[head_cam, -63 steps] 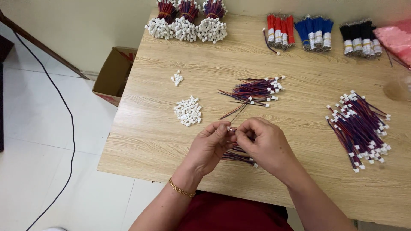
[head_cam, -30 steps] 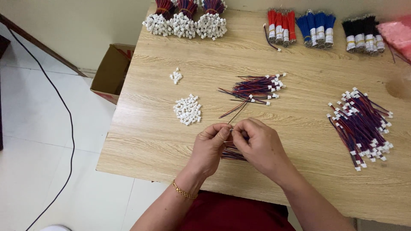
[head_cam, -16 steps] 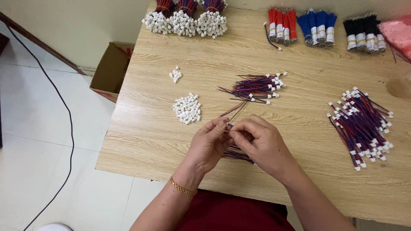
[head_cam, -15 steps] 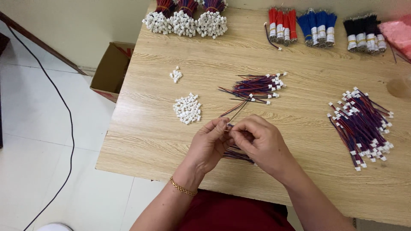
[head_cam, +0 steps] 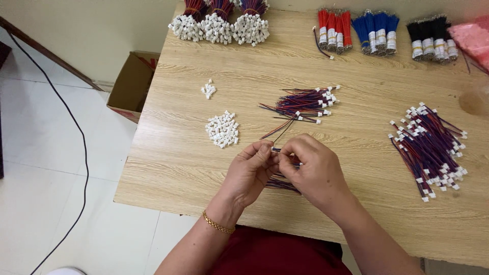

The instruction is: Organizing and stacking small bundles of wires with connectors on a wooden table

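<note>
A thin red-and-blue wire piece [head_cam: 275,149] is being pinched between both hands, just above the near middle of the wooden table [head_cam: 367,203]; its loose strands are trailing up and away toward the pile behind. The left hand [head_cam: 248,172] is closing thumb and fingertips on the wire's end, and the right hand [head_cam: 311,170] is curling over it from the other side, fingertips meeting the left's, so both are gripping the same small piece; whether a plug sits on that end is too small to tell. Under the hands a few more wires [head_cam: 281,184] are lying flat on the table, partly hidden. A gold bracelet [head_cam: 218,224] is sitting on the left wrist. Just beyond the hands a loose wire bundle with white plugs [head_cam: 305,103] is lying, strands pointing back toward the fingers. To its left a heap of small white plugs [head_cam: 222,129] is resting, and a smaller cluster of plugs [head_cam: 208,89] is lying farther back. Well apart on the right a bigger pile of finished wires [head_cam: 430,147] is spreading out. Along the far edge are standing tied bunches with white plugs [head_cam: 219,26], red bundles [head_cam: 334,29], blue bundles [head_cam: 378,31] and black bundles [head_cam: 430,34]. A cardboard box [head_cam: 133,84] is sitting on the floor beside the table, and a black cable [head_cam: 76,147] is running across the tiles.
</note>
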